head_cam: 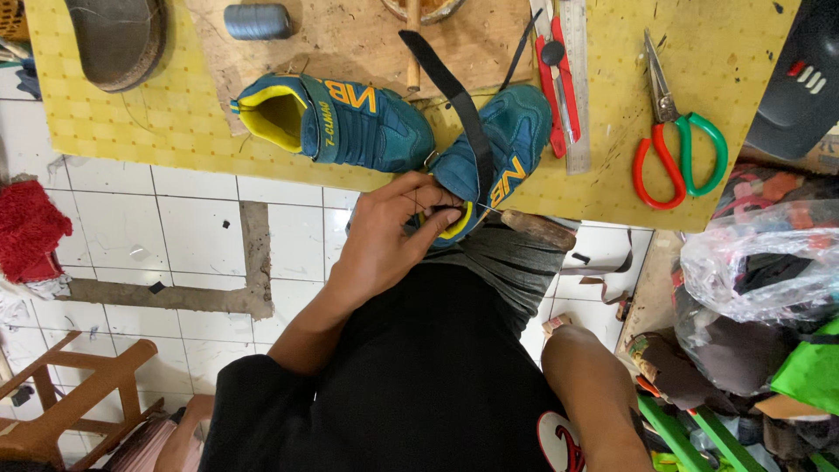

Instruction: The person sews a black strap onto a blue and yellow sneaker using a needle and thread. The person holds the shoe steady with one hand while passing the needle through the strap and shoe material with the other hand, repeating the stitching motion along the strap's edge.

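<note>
Shoes first: one teal shoe lies on the yellow table. My left hand pinches the second teal shoe at the table's edge; beside it an awl's wooden handle. My right hand is hidden, so I can't tell its fingers. Scissors lie rightmost.

Floor below the hands is white tile with dark grout, one strip patched in grey cement. A yellow-covered worktable stands above the hands, its surface scuffed. A brown wooden stool frame sits at lower left, well apart. A red cloth lies far left. Bagged clutter is heaped to the right. Lighting is even daylight.
</note>
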